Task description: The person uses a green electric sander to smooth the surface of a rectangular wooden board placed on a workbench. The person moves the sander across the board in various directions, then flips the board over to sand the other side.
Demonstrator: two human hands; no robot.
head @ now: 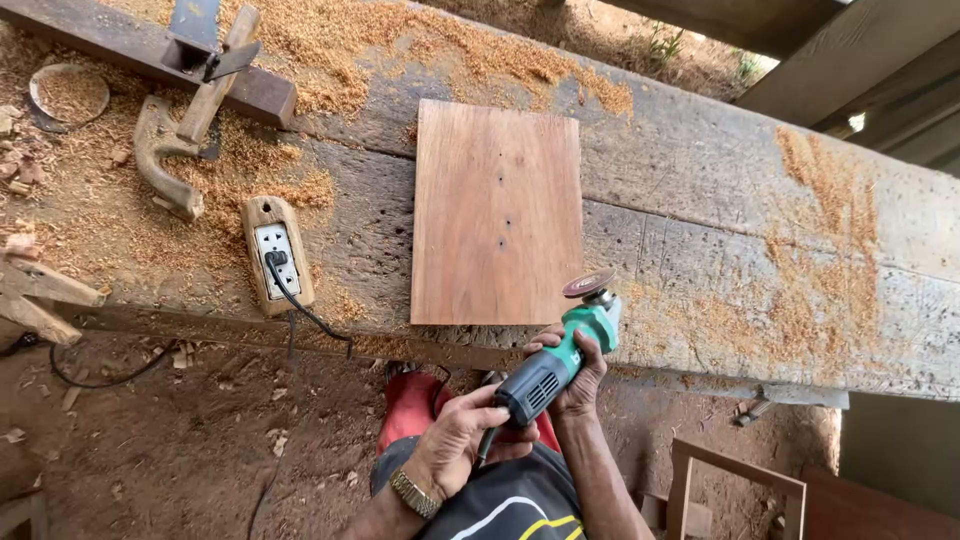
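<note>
1. Near the front edge of a heavy, weathered workbench (700, 200), a rectangular reddish wooden board (497, 212) lay flat, its short edge level with the bench edge.
2. Both hands grasped a green and dark grey angle grinder (560, 355). The right hand (580, 385) was clenched around the body just behind the head; the left hand (460, 440), with a metal wristwatch (412, 492) on its wrist, was closed on the rear end where the cord leaves.
3. The sanding disc (589, 283) hovered just beside the board's near right corner, raised and apparently not in contact; whether it was spinning cannot be told.
4. The board's face appeared smooth and even, marked only by a few small dark holes, which suggests the surface had largely been worked; the edges and corners could not be judged.
5. Sawdust (300, 185) covered much of the bench.
6. A wood-cased power socket (277, 255) with a black cable (300, 305) plugged in lay left of the board; farther left rested a wooden tool handle (165, 160) and a dark beam (140, 50).
</note>
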